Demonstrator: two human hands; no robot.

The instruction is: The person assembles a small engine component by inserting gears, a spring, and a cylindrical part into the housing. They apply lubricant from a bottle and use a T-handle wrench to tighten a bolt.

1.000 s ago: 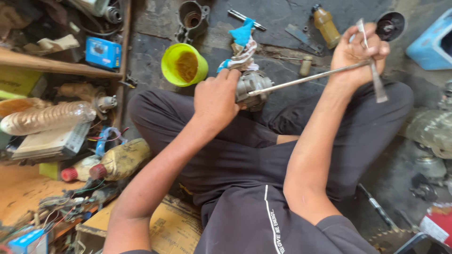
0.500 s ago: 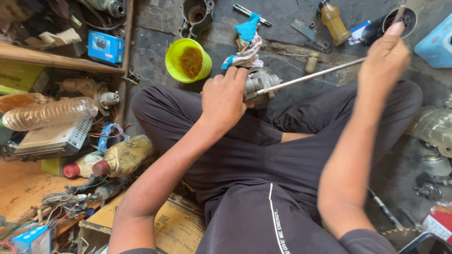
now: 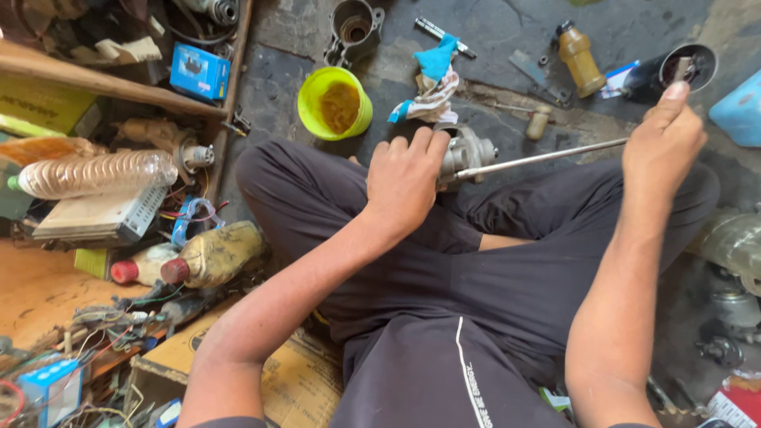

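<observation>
Left hand [image 3: 406,181]: clamped over grey metal part [image 3: 468,150], hiding its near side.
Right hand [image 3: 664,141]: gripping long rod [image 3: 547,157]; handle end hidden.

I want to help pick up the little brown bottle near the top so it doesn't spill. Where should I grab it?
Grab the brown bottle around its wide middle, coming from above and from the side nearest you. It stands on the floor with its narrow dark cap on top, so the body probably gives a firmer hold. Small metal parts lie close beside it, so come carefully.
</observation>
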